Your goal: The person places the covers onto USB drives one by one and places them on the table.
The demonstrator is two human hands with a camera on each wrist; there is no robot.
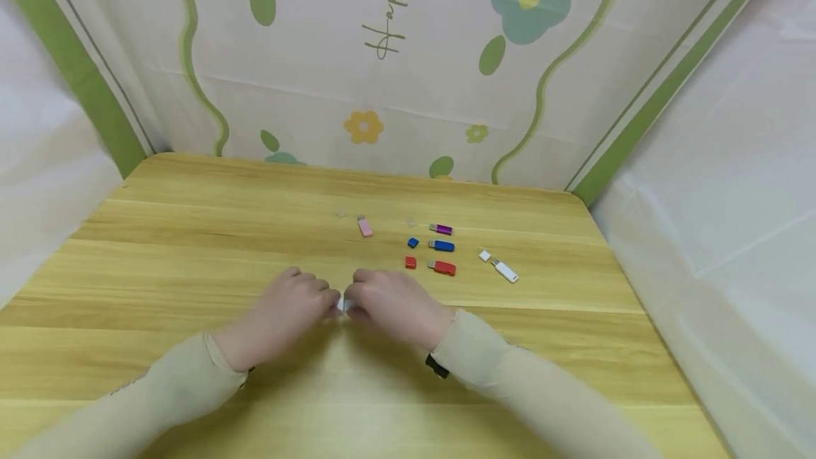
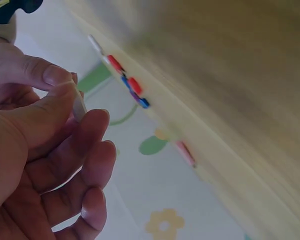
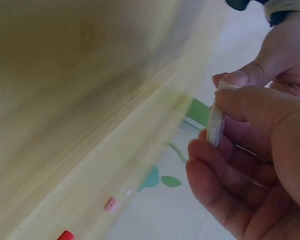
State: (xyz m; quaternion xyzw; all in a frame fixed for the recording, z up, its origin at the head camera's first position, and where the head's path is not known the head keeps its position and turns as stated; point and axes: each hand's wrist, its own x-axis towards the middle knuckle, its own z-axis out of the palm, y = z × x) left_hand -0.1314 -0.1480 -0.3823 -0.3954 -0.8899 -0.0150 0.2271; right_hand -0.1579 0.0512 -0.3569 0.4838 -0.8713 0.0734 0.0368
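Above the near part of the table, my left hand (image 1: 288, 309) and right hand (image 1: 395, 304) meet. Thumb and fingers of each pinch a small flat white USB stick (image 1: 342, 304), mostly hidden by the fingertips. Its pale edge (image 2: 79, 106) shows in the left wrist view. In the right wrist view a whitish, slightly see-through end (image 3: 216, 125) sticks out below the thumbs. Whether its cap is on cannot be seen. Beyond the hands lie a red USB stick (image 1: 443, 268), a blue one (image 1: 442, 246), a purple one (image 1: 441, 229) and a pink one (image 1: 365, 226), all uncapped.
Beside the sticks lie a red cap (image 1: 411, 262), a blue cap (image 1: 413, 242) and two clear caps, one near the pink stick (image 1: 341, 214). Farther right is another white USB stick (image 1: 506, 271) with its cap (image 1: 484, 255). Printed cloth (image 1: 306, 98) hangs behind the wooden table (image 1: 191, 232).
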